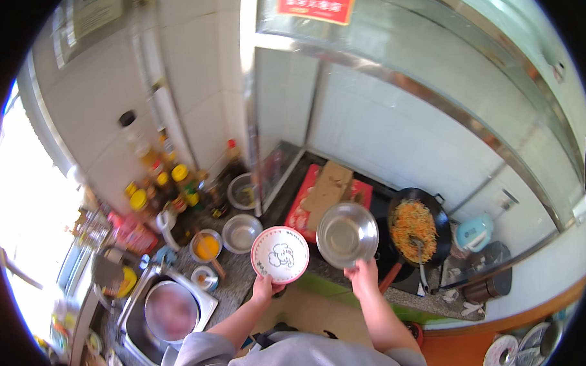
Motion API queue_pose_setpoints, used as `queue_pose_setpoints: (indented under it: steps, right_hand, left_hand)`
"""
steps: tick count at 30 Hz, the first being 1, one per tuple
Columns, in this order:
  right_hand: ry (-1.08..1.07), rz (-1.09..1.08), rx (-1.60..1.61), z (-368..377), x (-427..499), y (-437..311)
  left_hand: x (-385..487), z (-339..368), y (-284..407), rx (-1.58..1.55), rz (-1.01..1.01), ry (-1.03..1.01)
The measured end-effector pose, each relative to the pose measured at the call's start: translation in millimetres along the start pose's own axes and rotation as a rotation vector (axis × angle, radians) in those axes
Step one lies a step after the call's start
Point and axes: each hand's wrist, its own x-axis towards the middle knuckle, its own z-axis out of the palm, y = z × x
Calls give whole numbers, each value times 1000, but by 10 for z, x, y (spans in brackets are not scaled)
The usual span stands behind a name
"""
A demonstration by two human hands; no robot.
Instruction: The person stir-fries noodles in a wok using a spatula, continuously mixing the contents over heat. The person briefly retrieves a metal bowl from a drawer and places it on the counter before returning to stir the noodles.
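Observation:
My left hand (265,289) grips the near rim of a white bowl (280,255) with a red edge and a line drawing inside. In my right hand (362,273) is a stainless steel bowl (347,235), held by its near rim; it looks empty. The two bowls are apart, both over the counter's front edge. Right of the steel bowl, a black wok (439,226) holds shredded orange and pale food (413,227) with a metal spatula (420,261) resting in it. Left of the white bowl stand another metal bowl (242,233) and a bowl of beaten egg (206,245) with chopsticks across it.
A sink (208,307) at the lower left holds a pot (150,309) with blurred contents. Bottles with yellow caps (180,172) line the back left corner. Cardboard (328,189) lies on a red box (294,207) behind the steel bowl. A metal-framed glass partition (401,89) borders the stove.

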Motion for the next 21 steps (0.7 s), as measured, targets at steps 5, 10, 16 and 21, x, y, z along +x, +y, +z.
queue_pose_setpoints:
  steps: [5,10,16,21]
  right_hand:
    - [-23,215,-29,444,1057,621]
    - [-14,225,15,644,1753,1159]
    - [80,255,-42,730,1831,1304]
    - [-115,341,57,643,1147,1384]
  left_hand:
    - [-1567,-756,-269,-106,-26,244]
    - [-2795,-1157,-670,-350,65,535]
    - [-3714,-1640,-1350,-559,180,909]
    - [-4099,-2577,-1671,-718,243,1175]
